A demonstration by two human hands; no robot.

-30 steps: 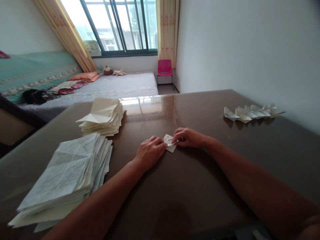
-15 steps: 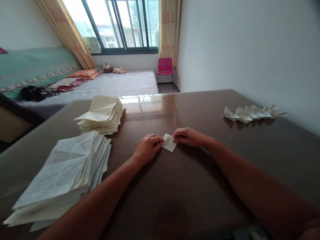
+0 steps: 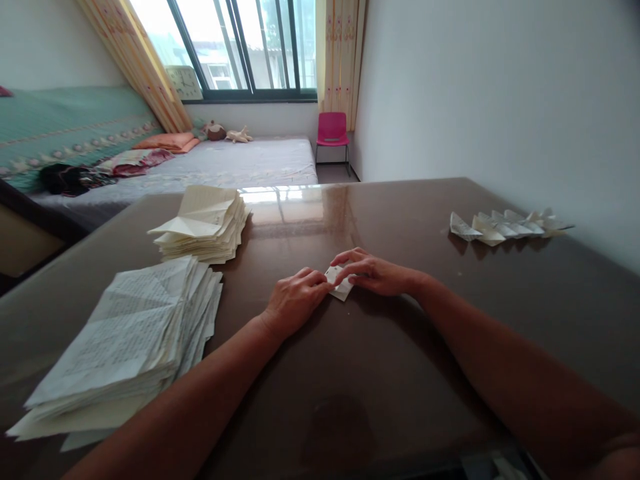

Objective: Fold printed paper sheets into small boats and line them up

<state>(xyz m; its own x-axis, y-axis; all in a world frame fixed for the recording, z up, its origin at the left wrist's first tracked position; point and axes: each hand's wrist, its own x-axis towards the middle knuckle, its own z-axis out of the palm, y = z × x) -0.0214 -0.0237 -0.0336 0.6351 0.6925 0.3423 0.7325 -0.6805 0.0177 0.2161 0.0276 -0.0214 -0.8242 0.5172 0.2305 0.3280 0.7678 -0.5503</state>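
Note:
A small folded piece of paper lies flat on the brown tabletop, one corner toward me. At its left corner my left hand has its fingers closed together on the paper's edge. Across the upper part of the paper reaches my right hand, fingers stretched out and somewhat apart, a fingertip touching the paper near the left hand's fingers. Both hands hide much of the paper's top and sides.
On the left stand a stack of written sheets and, behind it, a stack of creased cream paper. A row of folded paper pieces sits at the right of the glossy table. Beyond are a bed and a pink chair.
My right hand has gone from pinching the paper's right corner to reaching leftward over it with extended fingers. My left hand stays at the left corner, fingers slightly further onto the paper.

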